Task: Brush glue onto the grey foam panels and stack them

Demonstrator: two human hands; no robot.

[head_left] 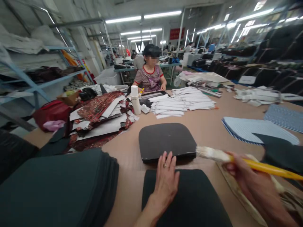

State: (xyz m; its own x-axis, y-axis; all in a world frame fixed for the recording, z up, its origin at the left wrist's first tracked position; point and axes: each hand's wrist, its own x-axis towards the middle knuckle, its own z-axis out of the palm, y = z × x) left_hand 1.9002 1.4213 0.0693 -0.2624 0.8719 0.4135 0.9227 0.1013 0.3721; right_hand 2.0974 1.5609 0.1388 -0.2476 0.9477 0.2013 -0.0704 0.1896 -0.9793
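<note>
A short stack of dark grey rounded panels [168, 138] lies on the brown tabletop in front of me. The fingertips of my left hand [165, 179] rest on its near edge, fingers stretched out, a ring on one of them. My right hand [247, 176] is closed around the yellow handle of a paintbrush [211, 154]. Its whitish bristles reach the right edge of the stack, where a thin pale line shows along the near edge. Below my left hand lies a dark green-black panel [196, 198], partly covered by the hand and forearm.
A tall stack of dark sheets [47, 186] fills the near left. Beyond it are patterned red pieces [101, 110] and paper cups [135, 101]. White strips [184, 101] lie ahead, in front of a seated co-worker [150, 75]. Blue striped pieces [255, 127] lie on the right.
</note>
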